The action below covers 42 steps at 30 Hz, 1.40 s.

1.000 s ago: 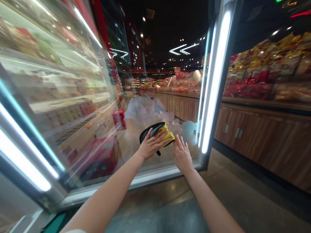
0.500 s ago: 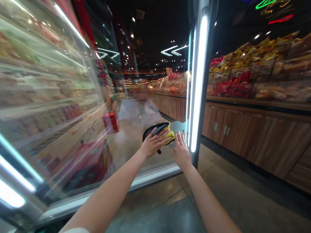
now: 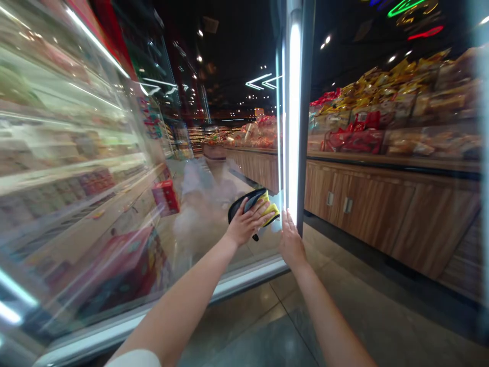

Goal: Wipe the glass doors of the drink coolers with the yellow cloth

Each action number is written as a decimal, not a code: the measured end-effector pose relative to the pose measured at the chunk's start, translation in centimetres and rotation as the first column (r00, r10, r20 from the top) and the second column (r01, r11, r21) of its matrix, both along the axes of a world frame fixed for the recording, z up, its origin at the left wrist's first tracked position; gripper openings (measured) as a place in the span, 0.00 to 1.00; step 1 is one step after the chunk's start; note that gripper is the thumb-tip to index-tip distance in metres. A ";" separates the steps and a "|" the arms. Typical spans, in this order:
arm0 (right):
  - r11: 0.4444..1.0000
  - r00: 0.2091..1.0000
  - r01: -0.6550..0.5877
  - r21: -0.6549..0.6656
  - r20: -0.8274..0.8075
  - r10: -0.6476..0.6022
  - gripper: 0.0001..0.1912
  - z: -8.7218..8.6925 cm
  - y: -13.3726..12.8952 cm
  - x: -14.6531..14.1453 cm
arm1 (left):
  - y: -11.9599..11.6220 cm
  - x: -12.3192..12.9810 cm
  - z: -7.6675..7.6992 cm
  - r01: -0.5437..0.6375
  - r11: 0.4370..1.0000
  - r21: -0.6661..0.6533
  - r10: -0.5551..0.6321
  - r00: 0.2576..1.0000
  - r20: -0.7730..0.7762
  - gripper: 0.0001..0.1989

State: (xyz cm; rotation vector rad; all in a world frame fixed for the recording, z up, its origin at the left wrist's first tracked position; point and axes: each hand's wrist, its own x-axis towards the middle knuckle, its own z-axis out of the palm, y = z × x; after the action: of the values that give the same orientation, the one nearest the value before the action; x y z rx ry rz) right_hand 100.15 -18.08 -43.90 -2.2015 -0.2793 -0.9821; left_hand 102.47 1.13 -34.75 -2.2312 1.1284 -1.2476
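Observation:
A dark grey and yellow cloth [image 3: 272, 209] lies against the glass door [image 3: 214, 244], low and near its lit edge. My left hand [image 3: 247, 222] presses on the cloth with its fingers spread over it; part of the cloth is hidden under them. Just to the right, my right hand [image 3: 292, 240] rests at the door's edge beside the bright light strip [image 3: 294, 122], its fingers stretched out and holding nothing.
Blurred shelves of packaged goods [image 3: 57, 142] stand at the left. A red box [image 3: 166, 197] shows through the glass. On the right, a wooden counter [image 3: 362, 209] carries heaped yellow and red packets [image 3: 385, 86]. Grey tiled floor [image 3: 263, 336] lies below.
The door's edge and the counter have shifted left in view. My left hand and the cloth are slightly farther right, closer to the light strip; my right hand has moved onto the door's edge.

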 end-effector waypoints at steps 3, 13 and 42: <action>0.999 0.999 -0.036 0.031 0.011 0.035 0.40 -0.2 -0.3 0.1 | -1.3 0.4 2.1 -0.074 0.984 -0.159 0.074 0.997 -0.004 0.39; 0.951 0.978 -0.210 0.226 0.066 0.200 0.31 -0.9 -1.6 0.0 | -2.5 1.3 -2.6 0.069 0.998 0.013 -0.069 0.996 0.063 0.30; 0.983 0.986 -0.167 0.071 -0.007 0.168 0.36 -6.3 0.6 -0.7 | 1.2 -1.1 -9.3 -0.017 1.000 -0.008 0.017 1.000 -0.010 0.28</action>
State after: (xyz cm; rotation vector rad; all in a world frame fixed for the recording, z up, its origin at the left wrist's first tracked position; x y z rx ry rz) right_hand 99.45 -17.49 -50.18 -2.0827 -0.4108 -0.8720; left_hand 101.39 2.35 -44.03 -2.2502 1.1081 -1.2381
